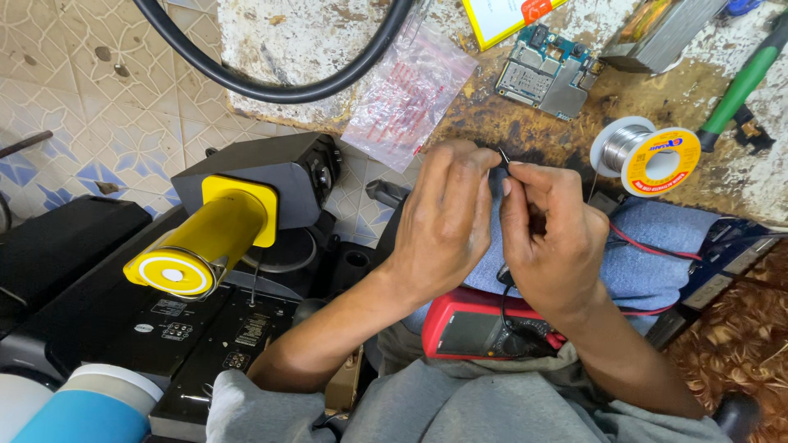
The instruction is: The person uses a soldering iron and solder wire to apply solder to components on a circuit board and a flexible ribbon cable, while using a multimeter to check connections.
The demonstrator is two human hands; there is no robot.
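**Both hands pinching a small black part over the lap**

Left hand (447, 217) and right hand (552, 238) meet at the fingertips, just below the bench (525, 131) edge. Between them sits a tiny black part (502, 157); both hands are closed in a pinch on it, fingers curled, thumbs tucked in. What the part is cannot be told at this size.

Under the hands: blue cloth (648, 246) across the lap, and a red multimeter (484, 328) lying on it near the right wrist. A black lead (502, 299) rises from the meter toward the right hand; a red lead (648, 246) runs across the cloth to the right.

On the bench: solder spool (648, 156) just right of the hands, circuit board (546, 74) above them, clear plastic bag (410, 94) hanging over the edge at left, green-handled tool (743, 82) far right. A thick black cable (271, 86) loops across the upper left.

Left of the lap: a black device with a yellow cylinder (209, 242) and, near the lower corner, a blue-and-white cup (90, 406).
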